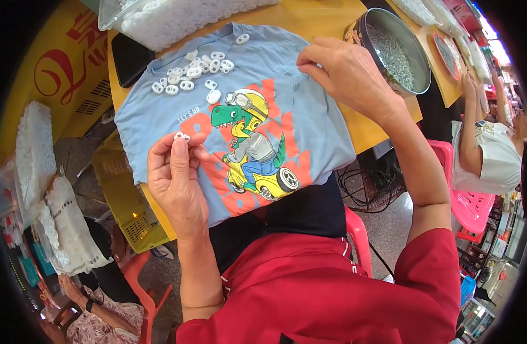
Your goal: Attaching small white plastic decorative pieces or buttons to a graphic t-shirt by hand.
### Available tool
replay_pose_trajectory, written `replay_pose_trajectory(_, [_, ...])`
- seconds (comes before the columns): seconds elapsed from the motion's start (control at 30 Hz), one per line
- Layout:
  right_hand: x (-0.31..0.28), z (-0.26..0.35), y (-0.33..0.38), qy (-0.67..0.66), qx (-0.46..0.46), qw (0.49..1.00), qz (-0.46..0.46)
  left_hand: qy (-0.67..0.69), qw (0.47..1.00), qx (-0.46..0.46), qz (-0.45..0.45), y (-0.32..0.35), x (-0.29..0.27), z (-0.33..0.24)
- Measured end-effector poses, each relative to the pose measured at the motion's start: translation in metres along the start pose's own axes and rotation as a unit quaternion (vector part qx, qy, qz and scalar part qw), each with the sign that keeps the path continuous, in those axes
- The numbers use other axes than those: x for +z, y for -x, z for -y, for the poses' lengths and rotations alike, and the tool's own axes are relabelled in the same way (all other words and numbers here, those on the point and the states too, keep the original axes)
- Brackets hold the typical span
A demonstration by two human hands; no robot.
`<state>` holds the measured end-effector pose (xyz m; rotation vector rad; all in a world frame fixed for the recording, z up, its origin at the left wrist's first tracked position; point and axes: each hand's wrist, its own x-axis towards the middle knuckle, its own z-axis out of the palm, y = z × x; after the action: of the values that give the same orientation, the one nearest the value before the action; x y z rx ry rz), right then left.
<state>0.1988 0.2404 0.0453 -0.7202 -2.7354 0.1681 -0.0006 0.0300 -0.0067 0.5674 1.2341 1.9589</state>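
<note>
My left hand (177, 186) pinches a small white two-holed plastic piece (182, 136), like a cord stopper, between thumb and fingers. Beneath both hands a light blue T-shirt (146, 123) with a dinosaur-on-scooter print is spread over the table. A loose cluster of similar white pieces (196, 70) lies on its upper left part. My right hand (358, 74) is at the shirt's upper right, thumb and forefinger closed together; whatever is between them is too small to make out. Just below those fingertips lie a few tiny metal bits (296, 86), perhaps springs.
Right of my right hand stands a round tin (425, 71) of small metal parts. A clear bin (111, 14) heaped with white pieces is at the back left, beside a dark flat phone-like object (131, 60). A yellow crate (134, 232) sits below left. Other people work at both sides.
</note>
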Motion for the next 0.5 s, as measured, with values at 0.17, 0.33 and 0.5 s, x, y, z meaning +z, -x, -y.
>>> replay_pose_trajectory(0.17, [-0.013, 0.003, -0.005, 0.03, -0.011, 0.999, -0.01, -0.011, 1.0, -0.003, -0.013, 0.001, -0.001, 0.0])
replay_pose_trajectory(0.33, [-0.009, 0.009, 0.005, -0.074, -0.109, 0.989, 0.068, -0.011, 1.0, -0.005, -0.015, 0.0, 0.0, -0.001])
replay_pose_trajectory(0.5, [0.009, 0.005, 0.013, -0.006, -0.152, 0.986, 0.065, -0.011, 1.0, -0.001, -0.011, -0.001, 0.0, 0.0])
